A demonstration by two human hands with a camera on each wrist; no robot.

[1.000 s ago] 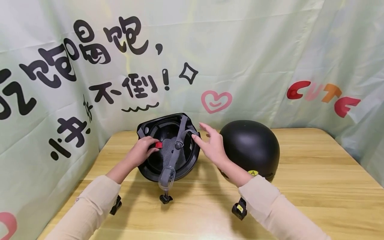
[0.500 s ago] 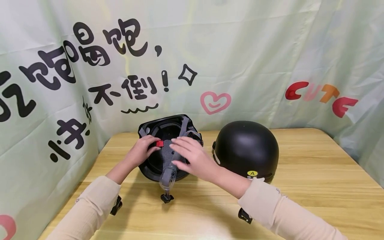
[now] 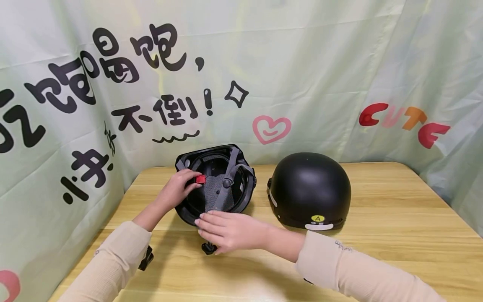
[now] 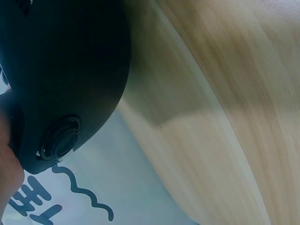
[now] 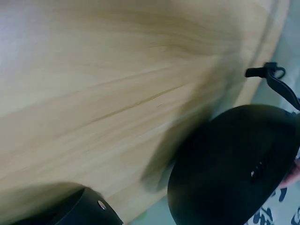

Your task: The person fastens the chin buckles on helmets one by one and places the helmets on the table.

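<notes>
Two helmets point(image 3: 219, 193), one red clip point(image 3: 201, 179) (pinched by left fingers point(image 3: 194, 173)), right fingers point(image 3: 212, 227) straight

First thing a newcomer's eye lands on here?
Probably the bright red clip, pinched by the left hand over the padded inside of the left helmet. Next, likely the second black helmet, dome up on the table to its right. Then the bold black lettering across the left part of the pale curtain behind.
</notes>
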